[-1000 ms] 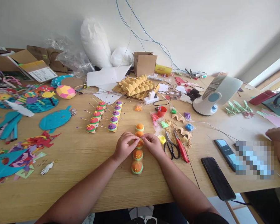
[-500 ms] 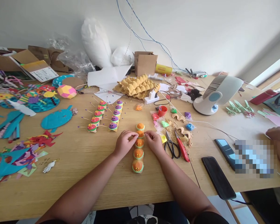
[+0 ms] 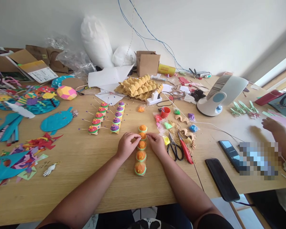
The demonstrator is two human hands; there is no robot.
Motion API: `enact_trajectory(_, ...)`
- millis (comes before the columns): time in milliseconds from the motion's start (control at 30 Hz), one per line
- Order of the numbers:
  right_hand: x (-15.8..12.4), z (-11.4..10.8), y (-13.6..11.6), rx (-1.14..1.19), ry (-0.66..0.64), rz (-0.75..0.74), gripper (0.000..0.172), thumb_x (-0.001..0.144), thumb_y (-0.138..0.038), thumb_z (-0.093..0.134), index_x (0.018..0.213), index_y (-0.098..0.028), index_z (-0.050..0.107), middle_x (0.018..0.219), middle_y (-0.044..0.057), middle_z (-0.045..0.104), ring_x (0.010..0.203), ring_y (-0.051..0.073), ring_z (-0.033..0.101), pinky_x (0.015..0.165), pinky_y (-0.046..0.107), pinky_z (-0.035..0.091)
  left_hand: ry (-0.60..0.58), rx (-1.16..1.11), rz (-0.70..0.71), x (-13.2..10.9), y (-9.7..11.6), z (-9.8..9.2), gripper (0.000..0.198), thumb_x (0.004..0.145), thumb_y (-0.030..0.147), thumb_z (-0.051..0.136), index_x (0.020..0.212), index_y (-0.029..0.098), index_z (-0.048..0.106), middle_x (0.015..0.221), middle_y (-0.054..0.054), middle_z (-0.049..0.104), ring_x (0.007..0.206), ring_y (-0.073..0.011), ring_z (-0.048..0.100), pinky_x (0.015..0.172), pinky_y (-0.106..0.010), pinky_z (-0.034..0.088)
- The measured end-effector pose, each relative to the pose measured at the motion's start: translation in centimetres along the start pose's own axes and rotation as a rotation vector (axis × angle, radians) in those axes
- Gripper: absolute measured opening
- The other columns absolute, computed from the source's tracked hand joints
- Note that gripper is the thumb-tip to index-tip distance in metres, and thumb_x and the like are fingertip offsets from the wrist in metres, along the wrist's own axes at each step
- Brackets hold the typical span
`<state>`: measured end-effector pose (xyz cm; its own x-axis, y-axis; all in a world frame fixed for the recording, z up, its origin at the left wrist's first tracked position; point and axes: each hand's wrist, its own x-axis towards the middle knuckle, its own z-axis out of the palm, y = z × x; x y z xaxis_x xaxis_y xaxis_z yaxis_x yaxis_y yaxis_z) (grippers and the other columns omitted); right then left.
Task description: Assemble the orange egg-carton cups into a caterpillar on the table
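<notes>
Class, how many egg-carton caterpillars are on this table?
3. An orange caterpillar lies between the left hand and right hand; a red-topped one and a purple-topped one lie side by side behind the left hand. Others may be hidden.

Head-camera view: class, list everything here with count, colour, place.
orange caterpillar: 1, orange with green rims, table centre
pinned caterpillars: 2, red-green and purple-yellow, left of centre
scissors: 1, black, right of hands
cutter: 1, red, beside scissors
egg tray: 1, yellow, back
fan: 1, white-blue, right
phones: 2, black, front right
paper fish: 1, teal, left
co-worker's hand: 1, far right edge
left hand: 1, pinching at caterpillar's second segment
right hand: 1, pinching opposite
</notes>
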<state>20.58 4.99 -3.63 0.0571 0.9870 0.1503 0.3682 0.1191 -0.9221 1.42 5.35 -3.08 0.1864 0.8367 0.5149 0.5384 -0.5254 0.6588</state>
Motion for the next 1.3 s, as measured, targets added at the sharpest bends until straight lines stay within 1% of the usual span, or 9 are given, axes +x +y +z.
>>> enact_trajectory(200, -0.05, 0.04, 0.21, -0.020, -0.010, 0.000, 0.025, 0.090, -0.031, 0.060, 0.100, -0.021, 0.081, 0.093, 0.006, 0.080, 0.078, 0.021, 0.070, 0.072, 0.031, 0.051, 0.007, -0.003, -0.019, 0.13, 0.08, -0.07, 0.003, 0.091, 0.024, 0.068, 0.089, 0.023, 0.070, 0.091, -0.001, 0.076, 0.089, -0.0200, 0.067, 0.085, -0.036, 0.051)
enact_trajectory(467, -0.06, 0.09, 0.11, -0.043, -0.014, 0.004, 0.026, 0.089, -0.032, 0.060, 0.100, -0.021, 0.081, 0.089, 0.005, 0.080, 0.074, 0.020, 0.068, 0.069, 0.030, 0.049, 0.000, -0.004, -0.030, 0.10, -0.15, 0.11, 0.004, 0.092, 0.025, 0.067, 0.089, 0.023, 0.070, 0.090, -0.001, 0.075, 0.088, -0.0197, 0.067, 0.085, -0.036, 0.051)
enact_trajectory(633, -0.05, 0.14, -0.11, -0.049, -0.010, 0.023, 0.027, 0.089, -0.034, 0.060, 0.100, -0.021, 0.081, 0.083, 0.004, 0.079, 0.070, 0.019, 0.066, 0.065, 0.030, 0.047, -0.001, 0.001, -0.044, 0.16, -0.18, 0.16, 0.006, 0.092, 0.026, 0.066, 0.090, 0.023, 0.070, 0.091, -0.002, 0.075, 0.089, -0.0199, 0.067, 0.084, -0.035, 0.052)
enact_trajectory(933, -0.06, 0.09, -0.37, -0.033, -0.007, 0.035, 0.026, 0.088, -0.033, 0.060, 0.098, -0.021, 0.081, 0.084, 0.005, 0.078, 0.070, 0.019, 0.065, 0.067, 0.030, 0.047, 0.012, -0.002, -0.072, 0.26, -0.02, 0.27, 0.007, 0.092, 0.028, 0.066, 0.090, 0.023, 0.071, 0.091, -0.003, 0.075, 0.089, -0.0199, 0.067, 0.083, -0.035, 0.052)
enact_trajectory(1100, -0.05, 0.12, -0.53, -0.037, -0.007, 0.041, 0.027, 0.088, -0.034, 0.060, 0.098, -0.019, 0.080, 0.083, 0.005, 0.078, 0.069, 0.018, 0.064, 0.065, 0.029, 0.046, 0.007, -0.024, -0.106, 0.30, -0.02, 0.32, 0.007, 0.092, 0.028, 0.066, 0.090, 0.023, 0.070, 0.092, -0.002, 0.075, 0.089, -0.0196, 0.067, 0.082, -0.034, 0.052)
enact_trajectory(1300, -0.12, 0.13, -0.49, -0.020, -0.004, 0.050, 0.028, 0.088, -0.034, 0.059, 0.098, -0.018, 0.080, 0.080, 0.005, 0.077, 0.068, 0.018, 0.063, 0.063, 0.028, 0.045, 0.000, -0.026, -0.088, 0.27, -0.05, 0.39, 0.006, 0.092, 0.027, 0.066, 0.089, 0.023, 0.070, 0.092, -0.002, 0.075, 0.090, -0.0193, 0.067, 0.083, -0.034, 0.051)
